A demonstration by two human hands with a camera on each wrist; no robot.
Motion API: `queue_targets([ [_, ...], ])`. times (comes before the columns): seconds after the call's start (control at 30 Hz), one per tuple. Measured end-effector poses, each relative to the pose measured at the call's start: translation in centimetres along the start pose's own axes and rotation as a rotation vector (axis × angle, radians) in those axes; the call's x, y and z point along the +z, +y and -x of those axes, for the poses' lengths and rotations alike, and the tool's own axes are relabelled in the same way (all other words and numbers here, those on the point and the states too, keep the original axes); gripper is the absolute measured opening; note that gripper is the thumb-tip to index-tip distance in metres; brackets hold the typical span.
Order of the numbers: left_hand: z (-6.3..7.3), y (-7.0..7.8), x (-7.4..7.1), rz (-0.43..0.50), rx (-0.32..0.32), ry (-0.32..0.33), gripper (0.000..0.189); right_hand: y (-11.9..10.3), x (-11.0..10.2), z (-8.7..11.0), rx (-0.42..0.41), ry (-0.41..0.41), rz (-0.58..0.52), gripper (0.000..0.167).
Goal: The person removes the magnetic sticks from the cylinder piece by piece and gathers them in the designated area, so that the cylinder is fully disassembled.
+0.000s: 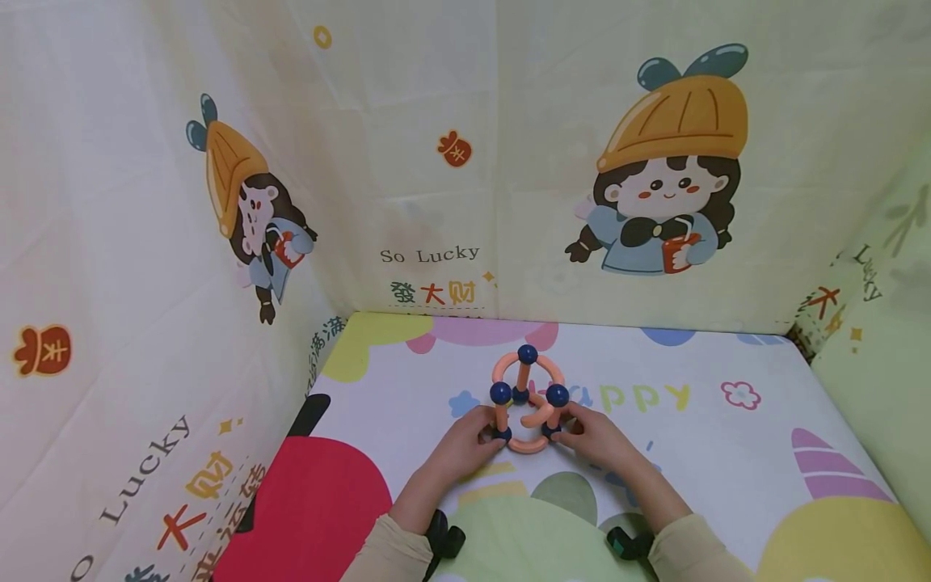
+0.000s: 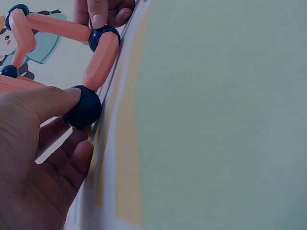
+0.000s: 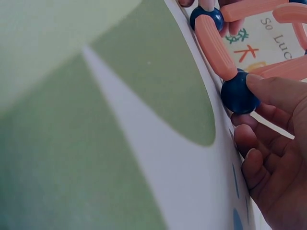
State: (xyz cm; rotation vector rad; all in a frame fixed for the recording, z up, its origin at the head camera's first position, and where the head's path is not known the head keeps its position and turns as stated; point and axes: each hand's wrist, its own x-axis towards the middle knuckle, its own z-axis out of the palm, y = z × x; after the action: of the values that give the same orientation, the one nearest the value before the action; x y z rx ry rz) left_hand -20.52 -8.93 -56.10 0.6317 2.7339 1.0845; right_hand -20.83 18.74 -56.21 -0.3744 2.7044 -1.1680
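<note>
A frame of orange rods and dark blue balls (image 1: 527,354), a ball-and-stick building toy, stands on the table between both hands. Straight rods rise between its lower and upper balls, and curved rods join balls at top and bottom. One curved rod (image 1: 537,417) shows inside the frame; its attachment is unclear. My left hand (image 1: 464,440) pinches the lower left ball (image 2: 84,109) between thumb and fingers. On the opposite side, my right hand (image 1: 598,436) pinches the lower right ball (image 3: 240,93). An orange curved rod (image 2: 101,61) links these two balls.
A printed cloth covers the table (image 1: 727,461). Light cartoon-printed fabric walls (image 1: 524,202) enclose its back and sides. A black strap device (image 1: 445,537) sits on the left wrist, another black device (image 1: 631,543) on the right wrist.
</note>
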Motion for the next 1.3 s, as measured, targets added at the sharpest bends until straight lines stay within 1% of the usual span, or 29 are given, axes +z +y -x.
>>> queue_targets([
  [0.3,0.2,0.1,-0.2,0.010,0.007,0.009,0.028,0.1,0.0,0.0,0.006,-0.008,-0.012,0.019],
  [0.4,0.5,0.0,-0.4,0.005,-0.018,0.031,0.032,0.1,-0.2,0.0,0.011,-0.013,-0.001,0.018],
  [0.5,1.0,-0.1,-0.6,-0.040,-0.065,0.059,0.034,0.0,-0.8,0.2,0.036,-0.021,-0.006,0.018],
  [0.57,1.4,0.1,-0.9,-0.071,-0.096,0.065,0.033,-0.3,-1.4,0.4,0.056,-0.018,-0.014,0.018],
  [0.63,1.8,0.5,-1.3,-0.095,-0.107,0.062,0.031,-0.7,-2.1,0.6,0.061,-0.002,-0.018,0.019],
  [0.67,2.0,0.7,-1.5,-0.102,-0.104,0.058,0.030,-0.9,-2.4,0.7,0.062,0.009,-0.025,0.020],
  [0.73,2.3,1.4,-1.9,-0.105,-0.069,0.054,0.027,-1.4,-3.2,0.8,0.056,0.025,-0.052,0.024],
  [0.87,2.7,3.1,-2.4,-0.091,0.054,0.067,0.026,-2.6,-4.4,0.9,0.042,0.031,-0.166,0.035],
  [0.97,2.7,4.4,-2.5,-0.078,0.120,0.071,0.031,-3.4,-5.1,0.8,0.025,0.026,-0.231,0.039],
  [1.1,2.4,5.7,-2.3,-0.085,0.136,0.055,0.038,-4.2,-5.7,0.5,0.014,0.015,-0.280,0.044],
  [1.3,1.4,6.8,-1.7,-0.080,0.101,-0.001,0.046,-5.5,-6.2,0.3,0.022,-0.020,-0.361,0.054],
])
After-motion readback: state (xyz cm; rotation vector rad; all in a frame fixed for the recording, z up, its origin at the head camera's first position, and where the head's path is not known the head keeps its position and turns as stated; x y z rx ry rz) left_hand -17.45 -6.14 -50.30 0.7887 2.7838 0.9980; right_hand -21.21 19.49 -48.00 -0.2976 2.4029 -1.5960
